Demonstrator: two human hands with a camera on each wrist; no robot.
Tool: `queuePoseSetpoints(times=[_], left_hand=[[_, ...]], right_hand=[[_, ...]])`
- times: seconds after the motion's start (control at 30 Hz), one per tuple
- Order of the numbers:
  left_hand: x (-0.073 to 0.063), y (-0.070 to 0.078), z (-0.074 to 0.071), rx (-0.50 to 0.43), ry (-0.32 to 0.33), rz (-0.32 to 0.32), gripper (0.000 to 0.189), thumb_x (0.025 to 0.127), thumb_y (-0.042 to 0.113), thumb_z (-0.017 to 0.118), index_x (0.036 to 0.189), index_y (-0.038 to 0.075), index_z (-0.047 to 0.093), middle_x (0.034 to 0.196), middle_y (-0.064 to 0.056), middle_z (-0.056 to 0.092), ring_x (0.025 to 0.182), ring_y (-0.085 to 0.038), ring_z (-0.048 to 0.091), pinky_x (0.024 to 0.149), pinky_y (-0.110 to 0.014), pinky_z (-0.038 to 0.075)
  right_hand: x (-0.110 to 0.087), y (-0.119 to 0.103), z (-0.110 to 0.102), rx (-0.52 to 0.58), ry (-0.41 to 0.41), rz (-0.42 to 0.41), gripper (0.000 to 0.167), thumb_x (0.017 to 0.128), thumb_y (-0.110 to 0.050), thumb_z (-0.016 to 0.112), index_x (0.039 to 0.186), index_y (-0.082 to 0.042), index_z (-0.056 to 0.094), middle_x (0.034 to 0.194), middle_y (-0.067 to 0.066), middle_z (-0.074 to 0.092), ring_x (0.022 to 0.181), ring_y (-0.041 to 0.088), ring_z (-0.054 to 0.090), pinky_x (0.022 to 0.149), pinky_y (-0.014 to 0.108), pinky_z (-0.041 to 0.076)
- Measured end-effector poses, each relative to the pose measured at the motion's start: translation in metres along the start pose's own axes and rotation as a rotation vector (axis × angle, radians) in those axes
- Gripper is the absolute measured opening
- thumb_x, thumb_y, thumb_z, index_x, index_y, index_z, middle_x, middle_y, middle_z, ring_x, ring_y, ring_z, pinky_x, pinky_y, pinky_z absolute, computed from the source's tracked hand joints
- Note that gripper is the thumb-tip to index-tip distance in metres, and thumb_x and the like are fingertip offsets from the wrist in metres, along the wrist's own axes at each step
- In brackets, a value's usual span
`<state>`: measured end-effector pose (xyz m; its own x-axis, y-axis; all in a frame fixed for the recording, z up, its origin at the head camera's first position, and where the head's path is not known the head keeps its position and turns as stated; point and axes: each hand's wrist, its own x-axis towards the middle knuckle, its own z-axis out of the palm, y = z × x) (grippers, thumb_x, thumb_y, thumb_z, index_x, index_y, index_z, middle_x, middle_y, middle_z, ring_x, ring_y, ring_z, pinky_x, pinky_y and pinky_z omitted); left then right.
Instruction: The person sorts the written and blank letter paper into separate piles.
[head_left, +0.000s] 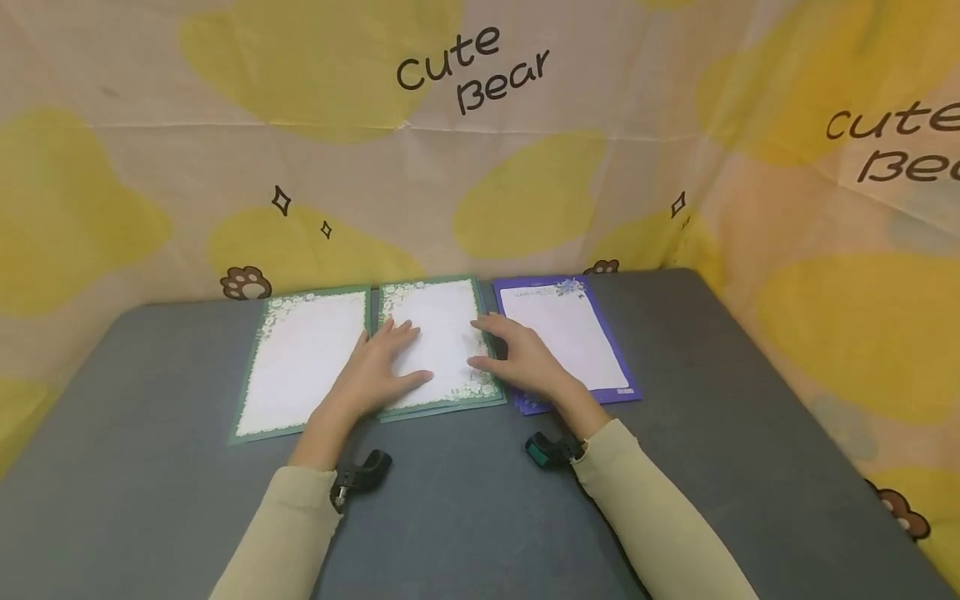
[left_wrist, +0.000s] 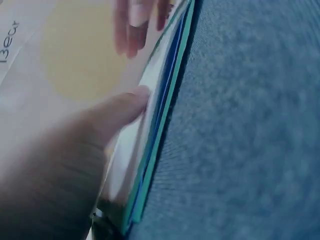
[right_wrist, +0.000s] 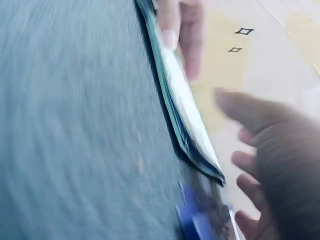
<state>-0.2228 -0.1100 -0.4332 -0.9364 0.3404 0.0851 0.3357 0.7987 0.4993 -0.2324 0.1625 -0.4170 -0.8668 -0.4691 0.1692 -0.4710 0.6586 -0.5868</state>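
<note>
In the head view, a green-bordered sheet with a flower print [head_left: 442, 342] lies on a small stack in the middle, with other sheet edges showing under it. My left hand [head_left: 371, 371] is spread over its left side, the thumb [left_wrist: 127, 105] close to the stack's near edge in the left wrist view. Over the right edge of that sheet is my right hand [head_left: 528, 358], its thumb and fingers apart and slightly bent, with nothing held between them. Blur in the right wrist view leaves its contact with the paper unclear. A second green-bordered sheet [head_left: 300, 367] lies to the left, partly behind my left hand.
Purple-bordered sheets [head_left: 573, 333] are stacked at the right, partly behind my right hand. Everything lies on a grey table [head_left: 450, 517], near its back edge. A yellow and cream printed cloth [head_left: 360, 167] hangs behind and at the right. Each wrist wears a black strap device [head_left: 363, 473].
</note>
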Motion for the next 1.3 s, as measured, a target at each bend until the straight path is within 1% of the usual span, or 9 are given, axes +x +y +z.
queuePoseSetpoints(times=[0.17, 0.4, 0.5, 0.67, 0.93, 1.03, 1.17, 1.23, 1.3], left_hand=[[-0.004, -0.001, 0.003, 0.032, 0.004, 0.024, 0.073, 0.091, 0.051, 0.071, 0.148, 0.01, 0.052, 0.16, -0.011, 0.043, 0.154, -0.035, 0.028, 0.125, -0.066, 0.003], [-0.004, -0.002, 0.001, 0.049, 0.032, 0.02, 0.072, 0.088, 0.053, 0.072, 0.145, 0.013, 0.056, 0.158, -0.01, 0.047, 0.151, -0.035, 0.035, 0.123, -0.07, 0.002], [-0.002, -0.005, 0.002, 0.035, 0.043, 0.027, 0.074, 0.087, 0.052, 0.074, 0.146, 0.013, 0.055, 0.16, -0.012, 0.044, 0.15, -0.037, 0.036, 0.124, -0.066, 0.011], [-0.001, -0.006, 0.004, 0.025, 0.052, 0.056, 0.074, 0.088, 0.051, 0.074, 0.147, 0.011, 0.054, 0.161, -0.014, 0.04, 0.148, -0.04, 0.036, 0.122, -0.059, 0.027], [-0.003, -0.005, 0.004, 0.008, 0.072, 0.047, 0.065, 0.089, 0.049, 0.074, 0.141, 0.014, 0.06, 0.156, -0.01, 0.05, 0.145, -0.037, 0.041, 0.122, -0.057, 0.029], [-0.004, -0.005, 0.003, -0.013, 0.1, 0.043, 0.059, 0.089, 0.044, 0.075, 0.138, 0.014, 0.063, 0.153, -0.009, 0.053, 0.142, -0.037, 0.045, 0.12, -0.056, 0.032], [-0.004, -0.005, 0.003, -0.039, 0.141, 0.049, 0.053, 0.089, 0.037, 0.077, 0.134, 0.012, 0.066, 0.147, -0.011, 0.059, 0.136, -0.037, 0.052, 0.117, -0.055, 0.036], [-0.003, -0.005, 0.003, -0.047, 0.156, 0.052, 0.051, 0.089, 0.036, 0.077, 0.133, 0.012, 0.066, 0.144, -0.012, 0.061, 0.133, -0.036, 0.055, 0.116, -0.054, 0.039], [-0.002, -0.004, 0.003, -0.042, 0.173, 0.064, 0.05, 0.089, 0.034, 0.078, 0.131, 0.011, 0.067, 0.139, -0.012, 0.065, 0.128, -0.037, 0.058, 0.113, -0.054, 0.041]], right_hand=[[0.0, 0.005, 0.008, -0.148, -0.091, -0.062, 0.071, 0.094, -0.044, 0.069, 0.153, -0.013, 0.045, 0.161, 0.009, 0.041, 0.156, 0.03, 0.027, 0.127, 0.056, 0.019], [0.0, 0.005, 0.007, -0.252, -0.089, -0.107, 0.068, 0.095, -0.048, 0.067, 0.149, -0.011, 0.051, 0.155, 0.009, 0.05, 0.151, 0.028, 0.039, 0.129, 0.055, 0.014], [0.001, 0.006, 0.006, -0.253, -0.078, -0.107, 0.068, 0.093, -0.049, 0.068, 0.147, -0.011, 0.053, 0.153, 0.009, 0.053, 0.148, 0.027, 0.043, 0.129, 0.054, 0.015], [0.0, 0.009, 0.007, -0.245, -0.037, -0.113, 0.066, 0.092, -0.047, 0.072, 0.144, -0.01, 0.057, 0.149, 0.009, 0.058, 0.144, 0.027, 0.048, 0.127, 0.054, 0.02], [-0.001, 0.01, 0.01, -0.208, 0.083, -0.167, 0.051, 0.087, -0.038, 0.079, 0.128, -0.009, 0.07, 0.123, 0.01, 0.073, 0.117, 0.028, 0.067, 0.11, 0.048, 0.047], [0.0, 0.008, 0.011, -0.184, 0.109, -0.128, 0.05, 0.089, -0.038, 0.077, 0.129, -0.009, 0.069, 0.127, 0.009, 0.072, 0.119, 0.028, 0.066, 0.108, 0.047, 0.049], [-0.001, 0.005, 0.011, -0.139, 0.179, -0.01, 0.055, 0.093, -0.041, 0.072, 0.138, -0.01, 0.062, 0.131, 0.011, 0.069, 0.123, 0.03, 0.063, 0.109, 0.049, 0.048], [-0.001, 0.004, 0.011, -0.099, 0.222, 0.04, 0.056, 0.095, -0.041, 0.07, 0.14, -0.01, 0.06, 0.122, 0.011, 0.071, 0.115, 0.03, 0.065, 0.103, 0.048, 0.051], [-0.001, 0.002, 0.013, -0.054, 0.242, 0.06, 0.052, 0.097, -0.038, 0.067, 0.141, -0.01, 0.06, 0.106, 0.012, 0.072, 0.097, 0.027, 0.066, 0.089, 0.045, 0.054]])
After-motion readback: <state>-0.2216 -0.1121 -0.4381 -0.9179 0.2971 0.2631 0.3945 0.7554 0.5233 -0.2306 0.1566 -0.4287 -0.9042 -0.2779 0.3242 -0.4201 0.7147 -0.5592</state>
